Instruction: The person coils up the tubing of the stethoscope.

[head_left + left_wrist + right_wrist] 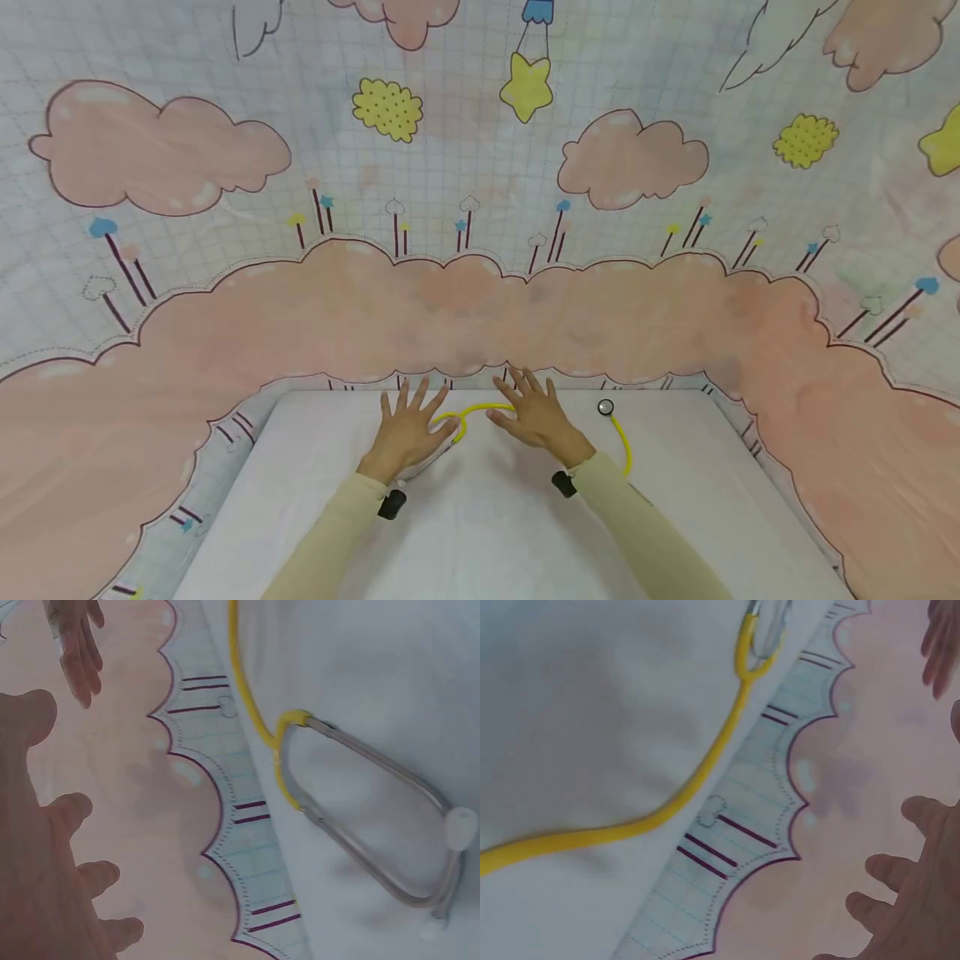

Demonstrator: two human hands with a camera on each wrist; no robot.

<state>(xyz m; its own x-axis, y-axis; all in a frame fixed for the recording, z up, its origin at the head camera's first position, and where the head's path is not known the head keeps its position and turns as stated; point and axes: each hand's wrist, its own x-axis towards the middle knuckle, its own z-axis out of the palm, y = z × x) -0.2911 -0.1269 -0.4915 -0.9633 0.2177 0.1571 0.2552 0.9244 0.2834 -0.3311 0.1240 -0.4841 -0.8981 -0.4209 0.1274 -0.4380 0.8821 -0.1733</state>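
A stethoscope with yellow tubing (pixel 489 407) lies across the far part of the white table. My left hand (pixel 408 429) is held over its forked end, fingers spread, and hides part of it. The metal ear tubes (pixel 379 766) with pale ear tips (pixel 460 828) show whole in the left wrist view. Over the middle of the tubing is my right hand (pixel 538 418), fingers also spread, grasping nothing. To the right of that hand lies the round chest piece (pixel 605 407). My right forearm covers some tubing; the right wrist view shows a bare stretch of tube (pixel 705 769).
The white table (pixel 480 533) has its far edge just beyond the hands. Behind and around it hangs or lies a cloth (pixel 465 317) printed with pink clouds and stars. Each wrist carries a small black device, one by the left cuff (pixel 392 504).
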